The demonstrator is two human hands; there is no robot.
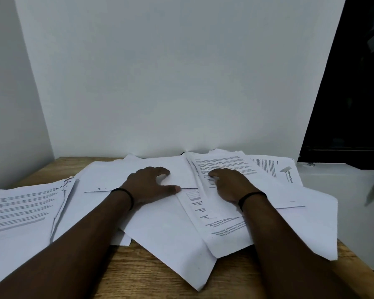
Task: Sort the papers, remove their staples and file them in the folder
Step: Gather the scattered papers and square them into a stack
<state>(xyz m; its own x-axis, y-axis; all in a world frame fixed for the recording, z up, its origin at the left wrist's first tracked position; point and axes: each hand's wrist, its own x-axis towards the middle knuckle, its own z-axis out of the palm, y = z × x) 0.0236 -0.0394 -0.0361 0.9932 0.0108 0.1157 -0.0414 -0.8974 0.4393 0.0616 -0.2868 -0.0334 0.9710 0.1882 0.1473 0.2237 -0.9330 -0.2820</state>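
Papers (171, 229) lie spread over the wooden desk (149, 270); my left hand (149, 184) rests on a blank sheet, fingers loosely bent, and my right hand (231, 184) presses flat on a printed stack.

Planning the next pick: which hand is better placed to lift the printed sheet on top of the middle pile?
Right. The right hand already rests on the printed sheet; the left hand lies on a blank sheet.
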